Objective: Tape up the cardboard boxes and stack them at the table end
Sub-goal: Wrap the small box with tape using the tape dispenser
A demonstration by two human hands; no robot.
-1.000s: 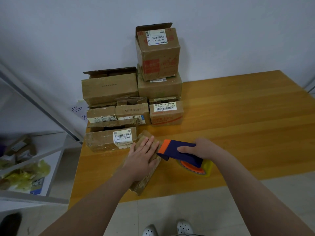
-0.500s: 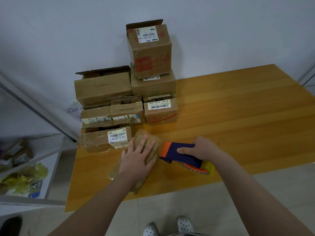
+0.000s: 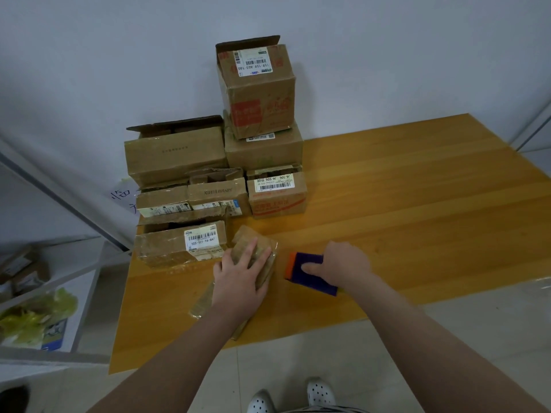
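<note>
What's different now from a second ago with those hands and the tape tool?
The right hand drew the purple-and-orange tape dispenser rightward, off the small flat cardboard box; a gap now shows between them. The left hand still presses flat on that box, and the stacked cardboard boxes have not moved.

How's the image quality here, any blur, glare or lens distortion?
Head view: soft, even light, no hard shadows; the right hand and tape dispenser are slightly motion-smeared; the label on the front box reads sharply; a faint sheen lies on the wooden table; the wide-angle lens bows straight edges.
</note>
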